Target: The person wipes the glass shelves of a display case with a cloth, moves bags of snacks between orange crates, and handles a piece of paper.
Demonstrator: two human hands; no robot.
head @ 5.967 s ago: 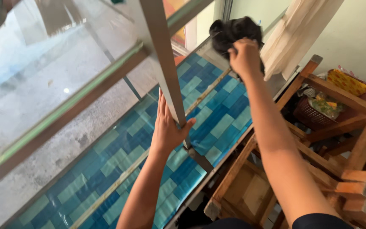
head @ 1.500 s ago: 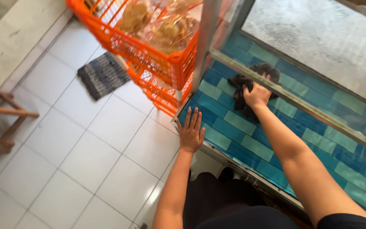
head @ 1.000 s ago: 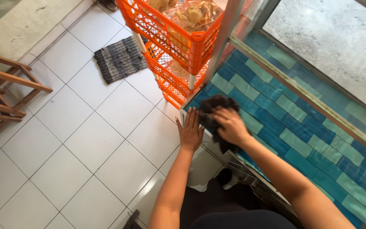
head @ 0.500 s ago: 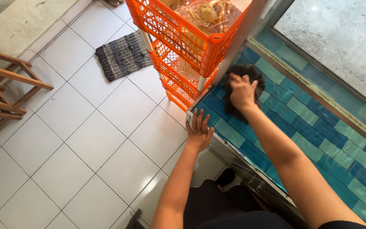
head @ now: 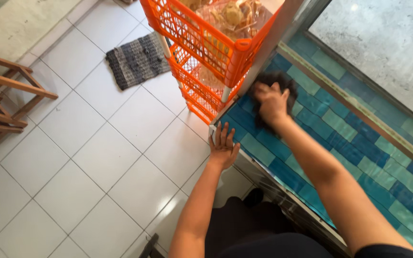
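Right, largest to smallest —

Worktop: the blue and teal tiled worktop (head: pixel 354 153) runs from the near corner up to the right, behind a metal edge; I judge the wiping is best done in overlapping strokes along the tile rows, pressing flat, working from the far corner toward me.

Crate stack: orange plastic crates (head: pixel 206 52) with bagged food stand just beside the worktop's corner — I would keep the strokes short here so the cloth does not snag the crate legs.

Floor: white floor tiles (head: pixel 96 157), a striped grey mat (head: pixel 137 59) and a wooden stool frame (head: pixel 1 105) lie well apart from the work.

Right hand: my right hand (head: pixel 271 102) is closed down on the dark cloth (head: pixel 283 86), palm on top, fingers bunching it against the tiles.

Left hand: my left hand (head: pixel 223 145) lies spread and flat on the worktop's edge, holding nothing, bracing me.

Cloth relative to grip: directly under the right grip, its dark edge showing beyond the fingertips, near the metal post.
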